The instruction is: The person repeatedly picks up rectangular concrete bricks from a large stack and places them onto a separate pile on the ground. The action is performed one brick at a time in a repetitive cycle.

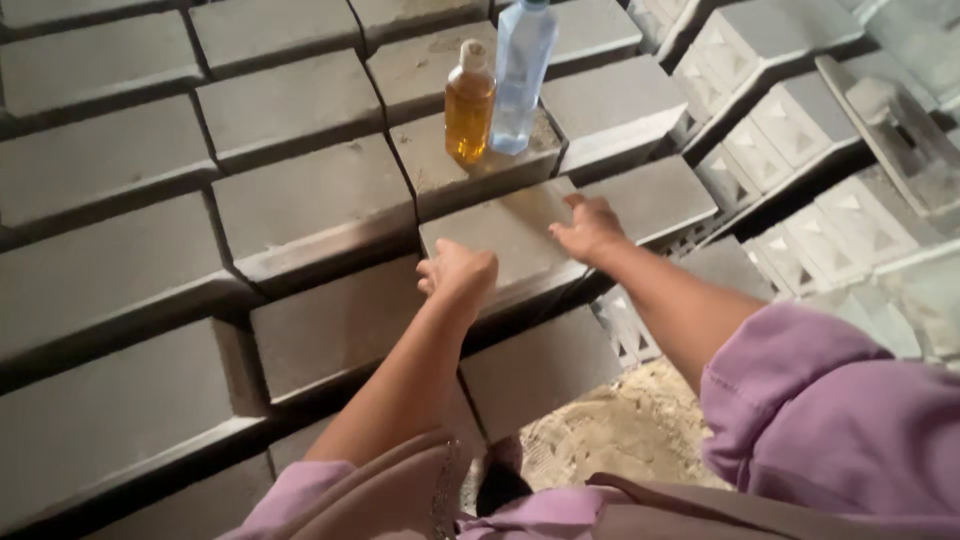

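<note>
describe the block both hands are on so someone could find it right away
Start at the stepped stack of grey concrete blocks and find the two bottles. The block sits one step below them. It alone has the left hand and right hand on it.

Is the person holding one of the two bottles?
No. Both hands, left hand and right hand, rest on a grey block; the bottles stand apart behind.
</note>
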